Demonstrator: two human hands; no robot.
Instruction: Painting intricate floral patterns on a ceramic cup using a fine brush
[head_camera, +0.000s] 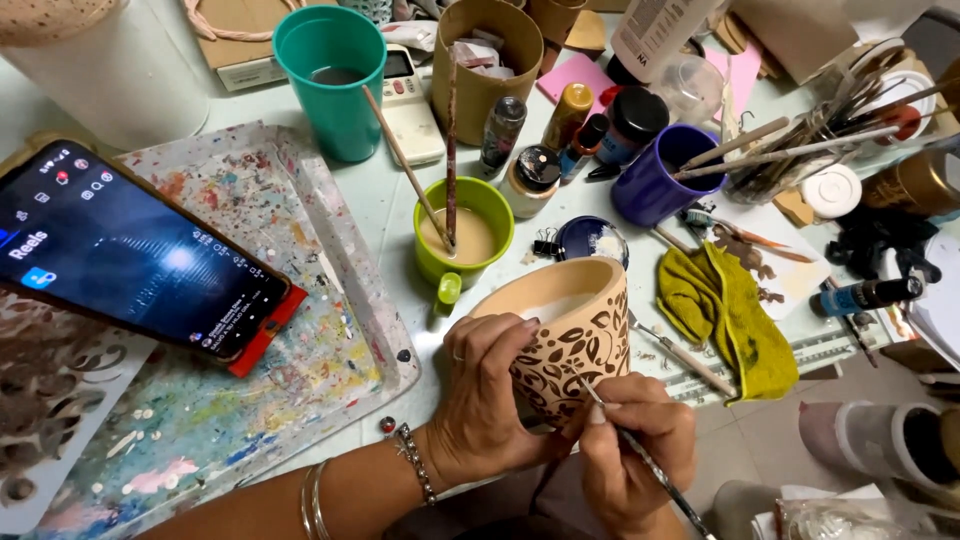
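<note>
Tan clay shows between dark brown leaf and dot patterns on the ceramic pot (570, 340), which sits tipped in the air just off the near edge of the worktable (380, 200), its open mouth facing up and away toward the green mug (465, 230). The left hand (490, 395) grasps the pot from its left side, thumb hooked over the rim and fingers wrapped around the patterned wall, with a ring on one finger and bracelets at the wrist. The right hand (630, 450) sits below and to the right of the pot, fingers pinched shut around a thin paintbrush (640, 455). The brush's long axis runs diagonally from lower right up to upper left, and its tip meets the pot's lower wall just beside the left-hand fingers; the right hand is the nearer one to that painted spot. To the left, a smartphone (130, 255) leans over a paint-spattered tray (260, 400). A yellow rag (725, 315) lies right of the pot, behind it a purple cup (650, 185) with brushes.
</note>
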